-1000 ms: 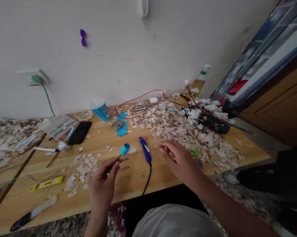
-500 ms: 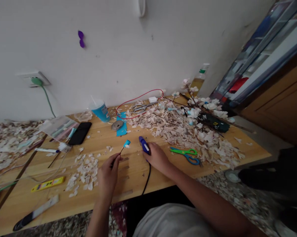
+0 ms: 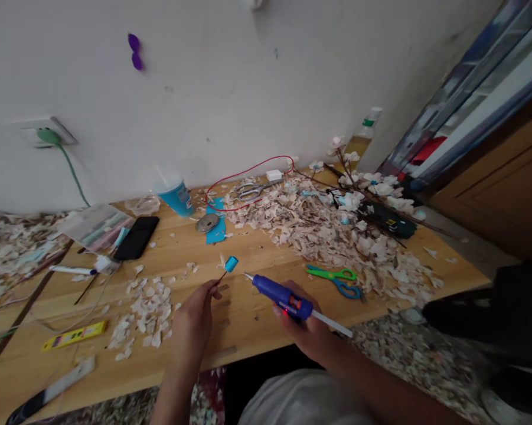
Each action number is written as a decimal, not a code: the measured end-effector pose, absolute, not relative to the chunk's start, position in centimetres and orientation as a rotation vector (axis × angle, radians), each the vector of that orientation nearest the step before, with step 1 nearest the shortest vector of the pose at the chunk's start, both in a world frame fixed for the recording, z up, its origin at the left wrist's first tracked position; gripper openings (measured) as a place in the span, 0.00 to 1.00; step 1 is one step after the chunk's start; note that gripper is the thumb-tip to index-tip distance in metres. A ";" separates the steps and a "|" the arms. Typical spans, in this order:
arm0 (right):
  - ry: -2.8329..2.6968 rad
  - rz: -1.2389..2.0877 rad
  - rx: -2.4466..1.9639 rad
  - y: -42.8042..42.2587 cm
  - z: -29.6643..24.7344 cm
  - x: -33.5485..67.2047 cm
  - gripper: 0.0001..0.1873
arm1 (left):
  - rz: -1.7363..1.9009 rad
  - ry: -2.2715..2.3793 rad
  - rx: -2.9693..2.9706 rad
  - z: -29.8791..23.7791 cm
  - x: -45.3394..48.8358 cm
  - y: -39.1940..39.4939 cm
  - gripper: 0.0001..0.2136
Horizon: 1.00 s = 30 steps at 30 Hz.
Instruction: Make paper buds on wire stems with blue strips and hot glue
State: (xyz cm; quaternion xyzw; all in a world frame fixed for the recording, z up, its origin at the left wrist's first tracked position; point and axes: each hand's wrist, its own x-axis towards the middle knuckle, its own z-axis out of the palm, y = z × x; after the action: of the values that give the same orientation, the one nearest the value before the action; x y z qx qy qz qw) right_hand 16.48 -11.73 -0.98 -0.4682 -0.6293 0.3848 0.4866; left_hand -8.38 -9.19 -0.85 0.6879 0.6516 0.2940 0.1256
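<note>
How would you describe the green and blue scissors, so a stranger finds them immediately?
Start at the wooden table and find the big pile of pale petals on its right half. At the pile's near edge, just right of the blue glue gun, lie the scissors, the only pair with one green handle and one blue.

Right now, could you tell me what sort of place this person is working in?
Probably a home craft bench for artificial flowers: a wooden table against a wall, heaped with petal scraps, green scissors, and a blue glue gun in the right hand.
</note>
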 end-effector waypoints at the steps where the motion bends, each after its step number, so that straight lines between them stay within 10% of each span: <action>1: -1.555 0.919 -1.140 -11.8 -0.5 16.4 0.05 | 0.822 1.911 2.095 -1.0 -8.4 -9.3 0.13; 30: -1.766 0.809 -1.231 -9.4 -5.2 15.9 0.03 | 0.722 1.838 2.648 -5.4 -7.2 -8.3 0.15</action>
State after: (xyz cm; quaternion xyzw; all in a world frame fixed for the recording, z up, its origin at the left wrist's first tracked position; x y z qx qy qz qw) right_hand 15.88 -9.39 -5.20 -0.4885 -0.7009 0.3212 0.4085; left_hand -7.24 -8.30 -5.44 0.7990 0.5547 0.2178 -0.0808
